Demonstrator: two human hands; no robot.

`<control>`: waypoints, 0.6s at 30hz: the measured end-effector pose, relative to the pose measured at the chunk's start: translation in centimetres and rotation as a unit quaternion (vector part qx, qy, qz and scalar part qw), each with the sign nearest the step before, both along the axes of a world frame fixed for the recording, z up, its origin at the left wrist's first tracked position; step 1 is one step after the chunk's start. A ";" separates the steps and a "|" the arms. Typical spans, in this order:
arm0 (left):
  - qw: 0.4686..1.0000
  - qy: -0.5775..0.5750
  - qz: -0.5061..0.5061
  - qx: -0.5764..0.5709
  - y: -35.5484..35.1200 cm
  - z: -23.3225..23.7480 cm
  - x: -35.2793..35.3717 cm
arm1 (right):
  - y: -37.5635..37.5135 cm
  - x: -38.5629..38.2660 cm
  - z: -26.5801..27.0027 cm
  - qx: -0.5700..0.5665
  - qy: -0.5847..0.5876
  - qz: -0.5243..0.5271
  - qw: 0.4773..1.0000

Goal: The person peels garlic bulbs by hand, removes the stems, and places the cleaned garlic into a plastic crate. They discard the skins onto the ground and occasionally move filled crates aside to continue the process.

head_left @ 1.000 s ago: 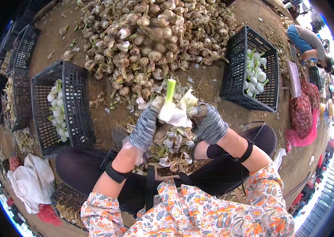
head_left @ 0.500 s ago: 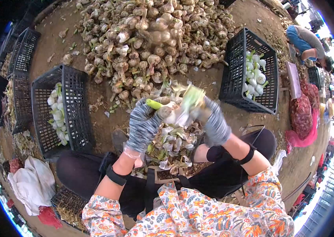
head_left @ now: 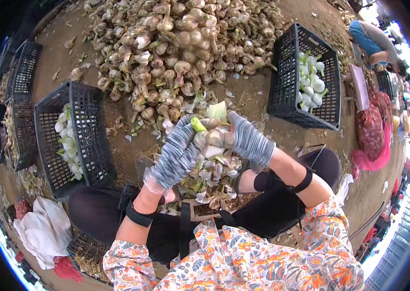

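Observation:
Grey striped gloves cover both of my hands, the fingertips stained brown. My left hand (head_left: 179, 149) is closed around a garlic bulb (head_left: 212, 152); its cut green stem (head_left: 196, 124) sticks up past my thumb. From the other side, my right hand (head_left: 252, 141) has its fingers closed in against the bulb, with a pale green-white strip of husk (head_left: 218, 111) standing beside them. Much of the bulb is hidden behind the fingers. Loose peelings (head_left: 214, 175) lie in a heap below my hands, between my legs.
A big pile of unpeeled garlic (head_left: 180, 53) lies ahead. Black crates with cleaned white bulbs stand at left (head_left: 88, 140) and right (head_left: 282, 97). Pink net sacks (head_left: 373, 131) lie far right, near a bent-over person (head_left: 374, 41). A white cloth sack (head_left: 45, 230) lies lower left.
My right hand was blurred with leafy husk at its fingers; now it is sharper and against the bulb. The husk strip stands above the fingers. The view has shifted slightly.

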State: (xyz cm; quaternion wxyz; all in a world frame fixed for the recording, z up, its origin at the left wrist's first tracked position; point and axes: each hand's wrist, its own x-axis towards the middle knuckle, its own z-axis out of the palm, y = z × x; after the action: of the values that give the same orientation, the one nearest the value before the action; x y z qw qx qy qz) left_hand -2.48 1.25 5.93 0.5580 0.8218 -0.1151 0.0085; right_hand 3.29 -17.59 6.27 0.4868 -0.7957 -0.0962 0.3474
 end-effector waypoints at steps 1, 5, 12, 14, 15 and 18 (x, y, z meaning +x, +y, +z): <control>1.000 0.004 0.002 -0.016 0.0 0.1 -0.1 | 0.1 0.3 -0.7 0.063 0.100 -0.029 0.993; 0.988 0.111 0.022 -0.105 0.0 -0.2 0.0 | -1.5 2.1 2.2 0.079 0.125 0.076 0.986; 0.998 0.009 0.038 0.043 -0.3 -0.1 0.4 | -0.5 -0.9 0.4 0.037 -0.210 0.023 0.977; 0.980 0.130 0.045 -0.143 -0.2 0.4 0.2 | -1.5 0.3 -0.1 0.069 -0.132 -0.015 0.989; 0.914 0.242 0.052 -0.323 -0.2 0.6 0.1 | -1.6 0.9 -0.1 0.099 -0.055 -0.050 0.992; 0.820 0.329 0.123 -0.451 0.0 -0.7 0.3 | -0.5 -1.6 -1.9 0.197 0.072 -0.089 0.974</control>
State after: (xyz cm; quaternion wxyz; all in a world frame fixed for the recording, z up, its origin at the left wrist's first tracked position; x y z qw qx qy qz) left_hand -2.16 1.25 5.19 0.8653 0.4394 0.1943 -0.1428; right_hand 1.69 -18.05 4.34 0.6689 -0.6622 -0.0563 0.3329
